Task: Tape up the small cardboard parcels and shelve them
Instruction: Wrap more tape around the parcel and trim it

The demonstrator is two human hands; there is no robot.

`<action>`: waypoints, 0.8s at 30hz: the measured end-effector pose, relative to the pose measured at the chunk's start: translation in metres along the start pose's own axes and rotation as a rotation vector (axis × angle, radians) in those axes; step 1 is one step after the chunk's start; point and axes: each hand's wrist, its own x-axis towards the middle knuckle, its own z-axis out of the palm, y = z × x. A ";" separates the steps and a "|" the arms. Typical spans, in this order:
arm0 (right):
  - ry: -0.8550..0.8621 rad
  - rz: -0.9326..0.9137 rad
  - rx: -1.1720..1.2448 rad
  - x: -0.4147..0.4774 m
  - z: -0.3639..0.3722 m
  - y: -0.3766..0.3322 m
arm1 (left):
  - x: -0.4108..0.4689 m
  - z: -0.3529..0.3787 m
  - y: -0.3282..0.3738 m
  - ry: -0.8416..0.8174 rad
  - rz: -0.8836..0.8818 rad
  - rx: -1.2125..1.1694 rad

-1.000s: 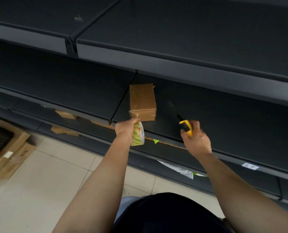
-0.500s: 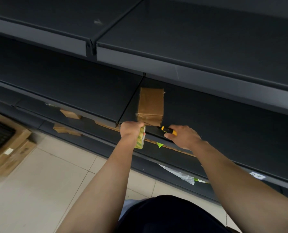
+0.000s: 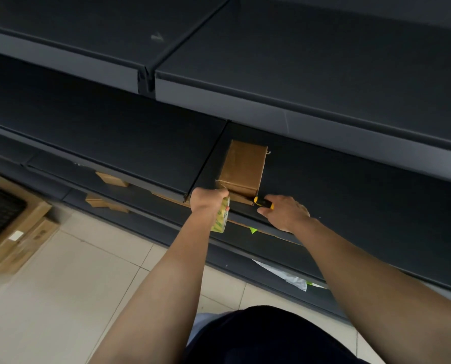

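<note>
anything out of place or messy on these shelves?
Yes. Loose cardboard scraps lie on the lower shelves left of the parcel, and a crumpled white sheet sticks out at the lowest shelf level, below the right hand. The parcel itself looks intact.

One small cardboard parcel is sitting on the shelf. One tape roll and one yellow-and-black knife are being held. Two hands are showing, the left hand and the right hand. Two small cardboard scraps are lying lower down at the left.
</note>
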 end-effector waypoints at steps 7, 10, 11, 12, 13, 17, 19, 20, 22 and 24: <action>-0.029 0.018 0.005 -0.001 0.001 0.002 | 0.007 0.001 -0.002 -0.003 0.025 0.036; -0.027 0.028 -0.012 -0.004 0.002 0.005 | 0.007 -0.001 -0.002 -0.002 0.046 0.074; -0.028 0.027 -0.016 -0.004 0.003 0.005 | 0.006 -0.002 -0.002 -0.010 0.052 0.084; -0.029 0.026 -0.014 -0.004 0.004 0.004 | 0.006 -0.002 -0.002 -0.017 0.060 0.098; -0.027 0.025 -0.015 -0.003 0.005 0.004 | 0.005 -0.002 -0.002 -0.022 0.070 0.113; 0.010 0.119 -0.184 -0.007 -0.004 0.027 | 0.009 -0.010 0.004 0.006 0.119 0.179; 0.042 0.179 -0.220 -0.009 -0.007 0.047 | 0.014 -0.015 0.009 0.003 0.132 0.195; 0.062 0.194 -0.240 -0.010 -0.006 0.053 | 0.015 -0.016 0.010 -0.009 0.134 0.202; 0.103 0.222 -0.279 -0.010 0.000 0.055 | 0.014 -0.015 0.012 -0.036 0.153 0.232; 0.150 0.287 -0.295 -0.008 0.005 0.051 | 0.013 -0.013 0.012 -0.051 0.174 0.242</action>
